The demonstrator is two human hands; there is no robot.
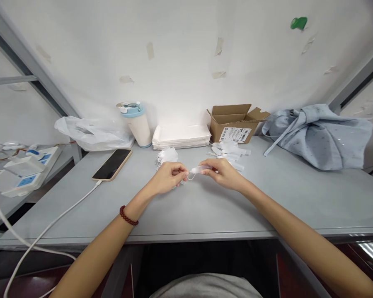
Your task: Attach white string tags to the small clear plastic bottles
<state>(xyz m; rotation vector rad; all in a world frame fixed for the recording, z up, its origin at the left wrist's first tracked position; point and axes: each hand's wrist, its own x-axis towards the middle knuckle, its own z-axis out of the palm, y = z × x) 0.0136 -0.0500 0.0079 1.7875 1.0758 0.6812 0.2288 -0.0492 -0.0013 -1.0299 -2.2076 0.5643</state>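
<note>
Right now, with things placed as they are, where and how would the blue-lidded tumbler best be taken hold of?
Probably around the middle of the blue-lidded tumbler, coming from the front: its tall, round body shows unobstructed there, while the plastic bag and white stack flank it left and right.

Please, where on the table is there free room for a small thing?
Free table: between the phone and the left hand; right of the right hand, in front of the cloth bag; between both hands and the front edge. Crowded: the back, with plastic bag, tumbler, white stack and cardboard box, and white pieces beyond the hands.
</note>
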